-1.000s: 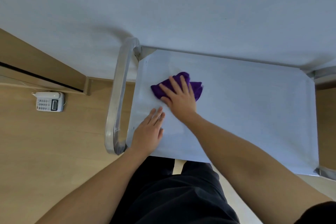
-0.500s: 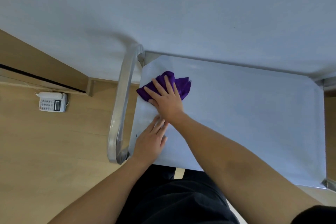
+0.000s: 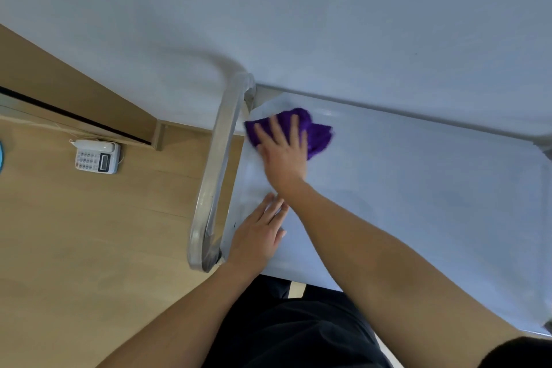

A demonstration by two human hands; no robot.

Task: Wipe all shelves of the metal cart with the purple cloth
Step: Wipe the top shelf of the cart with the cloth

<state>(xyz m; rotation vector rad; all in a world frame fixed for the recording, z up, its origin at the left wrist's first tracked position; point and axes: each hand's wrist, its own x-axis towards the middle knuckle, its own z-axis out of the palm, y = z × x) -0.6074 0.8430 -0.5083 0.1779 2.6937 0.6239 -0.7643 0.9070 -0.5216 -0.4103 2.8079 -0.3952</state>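
Note:
The metal cart's top shelf [image 3: 418, 188] fills the right half of the head view, pale and flat. A crumpled purple cloth [image 3: 316, 134] lies at its far left corner, close to the cart's curved steel handle [image 3: 215, 176]. My right hand [image 3: 283, 152] presses flat on the cloth with straight, spread fingers. My left hand [image 3: 257, 236] rests flat on the shelf's near left part, just below my right wrist, fingers straight. The lower shelves are hidden under the top one.
A white wall [image 3: 298, 9] stands right behind the cart. A white desk telephone [image 3: 97, 155] lies on the wooden floor [image 3: 74, 248] to the left, near a wooden baseboard. My dark trousers show under the shelf's near edge.
My right hand has slid the purple cloth leftward and farther, from the shelf's left-middle into its far left corner by the handle. My left hand has stayed flat in place.

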